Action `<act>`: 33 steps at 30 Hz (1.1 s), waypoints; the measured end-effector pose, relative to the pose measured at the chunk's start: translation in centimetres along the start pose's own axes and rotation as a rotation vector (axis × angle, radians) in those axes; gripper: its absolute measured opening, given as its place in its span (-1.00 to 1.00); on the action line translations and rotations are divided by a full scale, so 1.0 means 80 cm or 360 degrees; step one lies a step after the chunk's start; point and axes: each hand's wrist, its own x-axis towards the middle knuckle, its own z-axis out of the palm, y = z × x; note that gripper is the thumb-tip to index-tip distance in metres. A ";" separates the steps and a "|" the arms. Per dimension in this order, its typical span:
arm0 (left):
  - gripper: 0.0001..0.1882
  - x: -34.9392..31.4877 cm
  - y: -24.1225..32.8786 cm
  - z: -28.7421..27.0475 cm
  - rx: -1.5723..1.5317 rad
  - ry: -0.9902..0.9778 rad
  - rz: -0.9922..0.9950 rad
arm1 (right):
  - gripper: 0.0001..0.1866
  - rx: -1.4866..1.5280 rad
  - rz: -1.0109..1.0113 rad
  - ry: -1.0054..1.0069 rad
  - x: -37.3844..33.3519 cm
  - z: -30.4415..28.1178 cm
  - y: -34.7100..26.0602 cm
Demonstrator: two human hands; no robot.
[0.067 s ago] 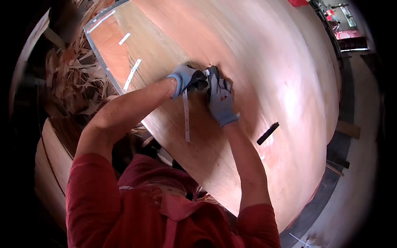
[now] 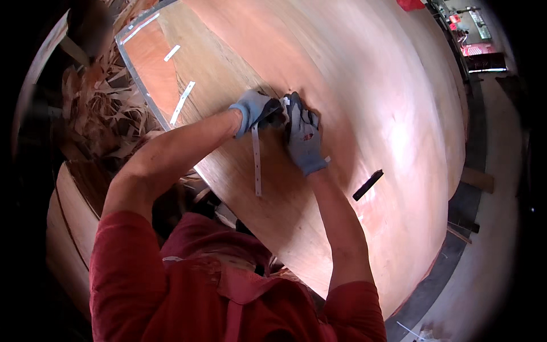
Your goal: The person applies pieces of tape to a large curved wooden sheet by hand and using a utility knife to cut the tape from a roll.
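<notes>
Both my hands wear grey-blue work gloves with black fingertips and meet over a wide wood veneer sheet point(image 2: 228, 62). My left hand point(image 2: 256, 109) is closed, its fingers bent at a small white piece of tape point(image 2: 286, 101) between the hands. My right hand point(image 2: 304, 134) is closed too, fingertips curled against the same spot; part of its grip is hidden. From beneath my left hand a white perforated tape strip point(image 2: 257, 165) runs toward me along the veneer. Its upper end is covered by the glove.
Shorter white tape strips point(image 2: 182, 103) lie across the veneer joints at left. A slim black bar point(image 2: 368, 185) rests on the sheet right of my right forearm. Veneer scraps point(image 2: 108, 108) heap up beyond the left edge. A wood block point(image 2: 477, 179) sits by the right edge.
</notes>
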 end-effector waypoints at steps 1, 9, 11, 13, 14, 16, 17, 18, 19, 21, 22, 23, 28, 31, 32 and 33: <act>-0.75 -0.008 -0.002 0.003 -0.0011 0.0019 0.0003 | -0.29 0.0037 0.0030 -0.0034 -0.002 -0.003 0.005; -0.67 -0.040 -0.016 -0.015 -0.0026 0.0022 0.0001 | -0.34 -0.0302 -0.0110 -0.0282 0.002 -0.027 0.006; -0.67 -0.041 -0.004 -0.002 0.0001 -0.0026 -0.0002 | -0.32 -0.0187 -0.0047 -0.0246 -0.011 -0.025 0.013; -0.67 -0.036 0.000 0.004 -0.0027 -0.0066 0.0016 | -0.28 -0.0176 -0.0060 -0.0149 -0.024 -0.013 0.031; -0.68 -0.028 -0.014 -0.008 -0.0073 -0.0141 0.0053 | -0.27 -0.0238 -0.0042 -0.0196 -0.020 -0.009 0.023; -0.67 -0.014 -0.027 -0.036 0.0107 -0.0327 0.0463 | -0.28 -0.0142 -0.0023 -0.0154 -0.010 -0.018 0.018; -0.66 -0.029 -0.021 -0.036 -0.0030 -0.0222 0.0150 | -0.28 -0.0006 0.0004 -0.0146 -0.013 -0.013 0.009; -0.66 -0.046 -0.015 -0.036 -0.0187 -0.0079 -0.0154 | -0.29 0.0111 0.0031 -0.0142 -0.016 -0.008 0.007; -0.64 -0.045 -0.020 -0.036 -0.0038 0.0047 -0.0097 | -0.32 0.0321 0.0019 -0.0117 -0.006 -0.024 0.001; -0.62 -0.051 0.012 -0.021 0.0276 0.0036 -0.0180 | -0.38 0.0084 -0.0004 -0.0157 -0.012 -0.012 0.007; -0.64 -0.051 0.011 -0.021 0.0331 0.0070 -0.0120 | -0.41 -0.0114 -0.0072 -0.0165 -0.010 -0.003 0.007; -0.66 -0.047 0.010 -0.029 0.0228 0.0039 -0.0198 | -0.41 -0.0134 -0.0099 -0.0184 -0.004 -0.007 0.005; -0.77 -0.057 0.053 -0.045 0.0794 0.0090 -0.0156 | -0.45 -0.0208 -0.0099 -0.0231 0.005 -0.018 -0.004; -0.76 -0.037 0.091 -0.116 0.0670 0.0213 -0.0233 | -0.46 -0.0290 -0.0058 -0.0337 0.003 -0.033 -0.007; -0.74 -0.031 0.094 -0.148 0.0579 0.0234 -0.0036 | -0.47 -0.0311 -0.0029 -0.0369 0.010 -0.035 -0.011; -0.72 -0.023 0.094 -0.181 0.0488 0.0252 0.0158 | -0.47 -0.0216 0.0045 -0.0395 0.022 -0.041 -0.014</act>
